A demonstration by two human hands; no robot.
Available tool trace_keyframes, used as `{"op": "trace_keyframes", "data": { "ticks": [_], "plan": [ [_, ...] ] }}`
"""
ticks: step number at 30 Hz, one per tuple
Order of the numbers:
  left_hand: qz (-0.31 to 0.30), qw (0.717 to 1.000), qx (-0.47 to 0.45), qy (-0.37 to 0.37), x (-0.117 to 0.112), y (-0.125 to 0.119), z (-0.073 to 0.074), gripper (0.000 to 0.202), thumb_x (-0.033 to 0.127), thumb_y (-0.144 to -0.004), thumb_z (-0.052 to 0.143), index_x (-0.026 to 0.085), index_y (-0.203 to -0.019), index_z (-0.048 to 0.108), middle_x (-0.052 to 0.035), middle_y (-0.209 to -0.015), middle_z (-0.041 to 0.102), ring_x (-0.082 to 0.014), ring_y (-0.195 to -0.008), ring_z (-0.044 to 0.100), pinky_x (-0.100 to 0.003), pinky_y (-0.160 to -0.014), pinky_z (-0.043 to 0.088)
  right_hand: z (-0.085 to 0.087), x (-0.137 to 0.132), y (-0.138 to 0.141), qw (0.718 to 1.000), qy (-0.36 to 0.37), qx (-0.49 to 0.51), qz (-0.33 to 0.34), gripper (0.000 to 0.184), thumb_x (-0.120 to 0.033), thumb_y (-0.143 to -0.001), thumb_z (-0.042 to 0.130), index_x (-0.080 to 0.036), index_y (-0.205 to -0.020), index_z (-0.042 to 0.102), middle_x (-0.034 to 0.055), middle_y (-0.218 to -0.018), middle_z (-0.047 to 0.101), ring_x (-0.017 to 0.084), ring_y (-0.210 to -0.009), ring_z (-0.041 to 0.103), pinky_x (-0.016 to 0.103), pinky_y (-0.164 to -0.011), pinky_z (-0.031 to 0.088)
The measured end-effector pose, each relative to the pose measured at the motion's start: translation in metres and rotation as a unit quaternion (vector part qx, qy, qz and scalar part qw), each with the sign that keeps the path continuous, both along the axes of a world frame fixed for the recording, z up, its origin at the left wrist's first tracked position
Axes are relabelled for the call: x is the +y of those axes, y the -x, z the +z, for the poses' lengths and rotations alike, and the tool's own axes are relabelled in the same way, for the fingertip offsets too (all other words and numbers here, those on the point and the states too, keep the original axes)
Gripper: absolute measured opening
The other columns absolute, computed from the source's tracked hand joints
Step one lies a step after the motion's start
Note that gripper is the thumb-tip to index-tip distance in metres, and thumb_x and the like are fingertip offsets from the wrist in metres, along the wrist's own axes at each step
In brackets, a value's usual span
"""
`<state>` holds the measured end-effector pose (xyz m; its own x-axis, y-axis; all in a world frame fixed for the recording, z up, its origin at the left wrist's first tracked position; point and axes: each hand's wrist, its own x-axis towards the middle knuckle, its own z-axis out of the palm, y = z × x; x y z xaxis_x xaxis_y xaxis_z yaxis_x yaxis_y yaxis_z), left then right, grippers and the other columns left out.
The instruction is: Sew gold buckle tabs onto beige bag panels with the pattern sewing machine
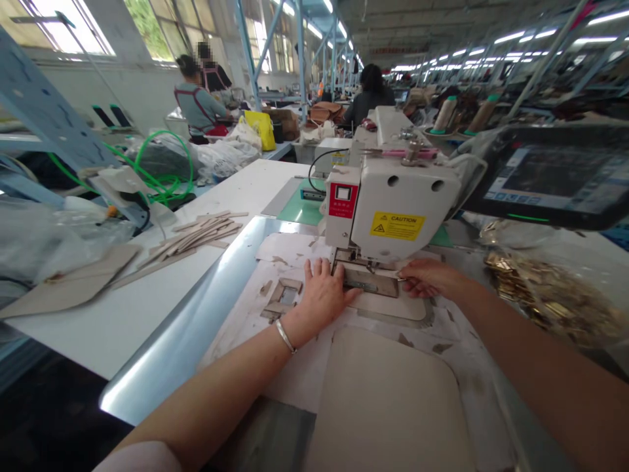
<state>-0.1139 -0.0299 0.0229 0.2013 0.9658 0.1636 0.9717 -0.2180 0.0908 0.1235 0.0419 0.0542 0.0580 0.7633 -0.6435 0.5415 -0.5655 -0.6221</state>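
Observation:
My left hand (322, 294) lies flat with fingers stretched out on a beige leather panel (388, 305), just left of the clamp under the white sewing machine head (393, 196). A silver bangle circles that wrist. My right hand (426, 278) rests on the right side of the same panel below the machine, fingers curled against its edge. A larger beige piece (383, 400) lies on the bed nearer to me.
A stack of thin beige strips (196, 236) lies on the white table at left, beside clear plastic bags (44, 236) and green hoses. A control screen (555, 177) hangs at right above a bag of gold metal parts (545, 288). Other people work at far benches.

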Motion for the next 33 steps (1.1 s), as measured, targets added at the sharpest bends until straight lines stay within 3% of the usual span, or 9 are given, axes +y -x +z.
{"op": "trace_keyframes", "data": {
  "ticks": [11,15,19,24,28,33],
  "plan": [
    [-0.066,0.998,-0.015,0.018,-0.021,-0.018,0.006,0.059,0.056,-0.096,0.050,0.012,-0.135,0.052,-0.0189,-0.141,0.052,-0.0367,-0.138,0.040,-0.066,-0.119,0.016,-0.005,-0.002,-0.050,0.999,0.000,-0.012,-0.039,0.009,-0.019,-0.092,0.061,-0.015,-0.084,0.057,0.0020,-0.064,0.065,0.010,-0.047,0.061,0.018,-0.044,0.045],
    [-0.087,0.996,-0.018,0.014,-0.028,-0.028,0.011,0.058,0.054,-0.096,0.051,0.012,-0.136,0.052,-0.0169,-0.133,0.057,-0.0345,-0.131,0.046,-0.063,-0.120,0.017,-0.005,-0.006,-0.069,0.999,0.002,-0.015,-0.052,0.009,-0.019,-0.093,0.060,-0.015,-0.085,0.058,0.0019,-0.065,0.065,0.010,-0.047,0.061,0.018,-0.044,0.046],
    [-0.117,0.993,-0.029,0.018,-0.040,-0.037,0.018,0.048,0.051,-0.096,0.053,0.013,-0.126,0.059,-0.0137,-0.120,0.061,-0.0328,-0.119,0.052,-0.058,-0.116,0.026,-0.001,-0.011,-0.078,0.998,-0.002,-0.011,-0.069,0.008,-0.018,-0.091,0.062,-0.015,-0.085,0.058,0.0022,-0.065,0.065,0.009,-0.048,0.061,0.017,-0.044,0.045],
    [-0.224,0.972,-0.037,0.060,-0.059,-0.051,0.022,0.038,0.049,-0.097,0.053,0.014,-0.104,0.066,-0.0104,-0.105,0.063,-0.0293,-0.104,0.057,-0.046,-0.095,0.045,0.001,-0.013,-0.077,0.998,-0.009,-0.014,-0.064,0.008,-0.018,-0.091,0.060,-0.015,-0.084,0.058,0.0026,-0.066,0.065,0.009,-0.048,0.061,0.017,-0.045,0.045],
    [-0.299,0.951,-0.042,0.070,-0.067,-0.069,0.018,0.052,0.059,-0.089,0.061,0.013,-0.112,0.063,-0.0103,-0.107,0.062,-0.0282,-0.102,0.058,-0.043,-0.090,0.047,-0.003,-0.011,-0.080,0.998,-0.022,0.000,-0.059,0.007,-0.021,-0.088,0.064,-0.015,-0.085,0.060,0.0039,-0.070,0.067,0.010,-0.052,0.062,0.017,-0.047,0.046],
    [-0.324,0.939,-0.004,0.113,-0.065,-0.088,0.021,0.052,0.056,-0.083,0.072,0.012,-0.110,0.064,-0.0116,-0.110,0.062,-0.0300,-0.107,0.058,-0.044,-0.093,0.047,-0.009,-0.016,-0.084,0.998,-0.037,-0.003,-0.041,0.013,-0.022,-0.079,0.072,-0.016,-0.078,0.059,0.0030,-0.069,0.067,0.009,-0.052,0.060,0.017,-0.047,0.044]
  ]
}}
